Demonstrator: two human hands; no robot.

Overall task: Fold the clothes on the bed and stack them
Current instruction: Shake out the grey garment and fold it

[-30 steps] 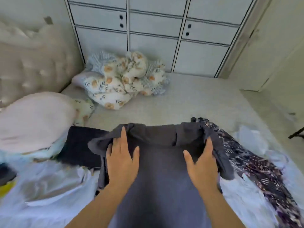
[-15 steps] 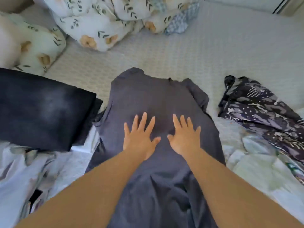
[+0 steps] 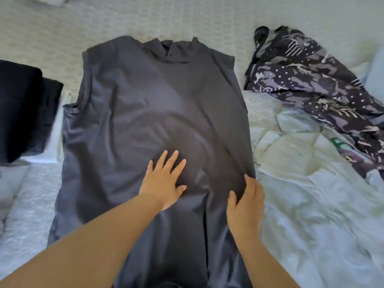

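The grey sleeveless garment (image 3: pixel 162 113) now lies spread flat on the bed (image 3: pixel 207 19), collar toward the far side, with its upper edge drawn out straight where a second ago it was bunched under both my hands. My left hand (image 3: pixel 164 179) rests flat near the garment's middle, fingers straight and spread, pressing the cloth down. My right hand (image 3: pixel 245 202) has shifted from the centre to the garment's right edge; its fingers curl over that edge, but I cannot tell whether they pinch the cloth or only press it. Radial creases remain around the left hand, so I judge the smoothing step nearly complete and the first lengthwise fold ready to begin from the right side. A dark folded item (image 3: pixel 22 109) lies just beside the garment on the left and probably marks the stack location. A patterned garment (image 3: pixel 307 80) and pale crumpled cloth (image 3: pixel 311 183) lie on the right, not yet folded.
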